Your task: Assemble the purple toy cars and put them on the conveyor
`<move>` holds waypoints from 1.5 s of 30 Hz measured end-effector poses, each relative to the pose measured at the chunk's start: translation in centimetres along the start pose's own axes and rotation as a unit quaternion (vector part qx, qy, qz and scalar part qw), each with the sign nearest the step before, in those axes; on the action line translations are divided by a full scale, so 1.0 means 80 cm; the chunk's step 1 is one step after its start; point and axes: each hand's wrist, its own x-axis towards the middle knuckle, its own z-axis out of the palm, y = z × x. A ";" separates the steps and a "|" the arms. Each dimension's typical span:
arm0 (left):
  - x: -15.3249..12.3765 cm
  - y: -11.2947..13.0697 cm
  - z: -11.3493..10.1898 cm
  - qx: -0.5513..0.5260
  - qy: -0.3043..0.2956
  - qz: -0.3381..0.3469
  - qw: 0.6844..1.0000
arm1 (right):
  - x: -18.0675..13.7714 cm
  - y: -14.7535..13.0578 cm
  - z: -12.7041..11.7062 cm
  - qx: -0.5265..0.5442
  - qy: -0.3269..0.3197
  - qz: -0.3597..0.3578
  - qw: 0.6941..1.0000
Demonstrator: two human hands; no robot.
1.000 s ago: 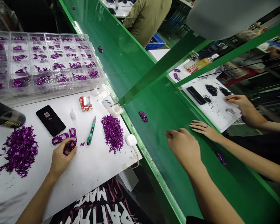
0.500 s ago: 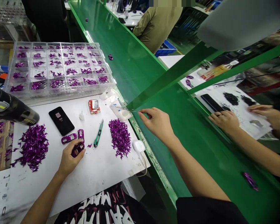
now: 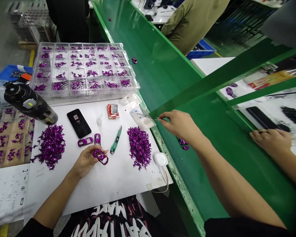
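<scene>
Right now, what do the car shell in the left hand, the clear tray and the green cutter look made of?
The car shell looks like plastic or possibly metal, with a glossy metallic purple finish, judging by its bright highlights. The tray looks like clear plastic, since the purple pieces show through its walls. The cutter looks like green plastic, with a grey metal blade at its tip.

The glossy purple toy car body in the left hand is partly covered by its fingers. The tips of the thin steel tweezers are too fine to make out. A second purple car body, on the green conveyor belt, is partly hidden by the right hand. A co-worker's hand is cut off by the right edge. Text on the black smartphone is too small to read.
</scene>
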 end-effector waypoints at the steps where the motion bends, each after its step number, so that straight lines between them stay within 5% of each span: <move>1: 0.000 0.000 0.000 -0.016 -0.004 -0.006 1.000 | -0.004 -0.006 0.000 -0.004 0.004 0.004 1.000; 4: -0.002 -0.001 0.000 -0.048 -0.010 -0.022 0.999 | -0.040 -0.047 -0.002 0.015 0.044 0.014 0.999; 6: -0.002 -0.003 0.000 -0.060 -0.005 -0.026 0.998 | -0.084 -0.092 0.001 0.119 0.048 -0.028 0.991; 9: -0.001 -0.006 0.000 -0.060 0.011 -0.022 0.998 | -0.151 -0.171 0.024 0.347 -0.074 -0.170 0.919; 13: -0.003 -0.007 -0.001 -0.034 0.026 -0.016 0.999 | -0.197 -0.245 0.067 0.419 0.001 -0.116 0.901; 16: -0.009 -0.003 0.002 -0.014 0.014 -0.018 1.000 | -0.205 -0.253 0.076 0.449 0.026 -0.078 0.890; 19: -0.015 0.000 0.006 0.007 -0.058 -0.029 0.998 | -0.206 -0.215 0.069 0.473 -0.011 -0.095 0.876; 21: -0.016 -0.003 0.008 0.034 -0.167 -0.038 0.985 | -0.199 -0.160 0.064 0.447 -0.036 -0.064 0.891; 25: -0.011 -0.012 0.008 0.035 -0.261 -0.079 0.961 | -0.162 0.008 0.057 0.286 0.001 0.203 0.936; 29: -0.007 -0.013 0.014 0.038 -0.242 -0.121 0.962 | -0.137 0.154 0.061 0.200 0.067 0.375 0.903; 33: -0.011 -0.008 0.024 0.034 -0.155 -0.141 0.977 | -0.164 0.190 0.089 0.182 0.096 0.438 0.875; 40: -0.009 -0.014 0.028 0.016 -0.117 -0.125 0.985 | -0.208 0.103 0.133 0.183 0.213 0.352 0.893; 43: -0.012 -0.020 0.028 0.025 -0.064 -0.076 0.995 | -0.207 0.008 0.131 0.219 0.254 0.249 0.909; 45: -0.015 -0.022 0.032 0.019 -0.019 -0.025 0.999 | -0.206 -0.074 0.127 0.270 0.231 0.090 0.930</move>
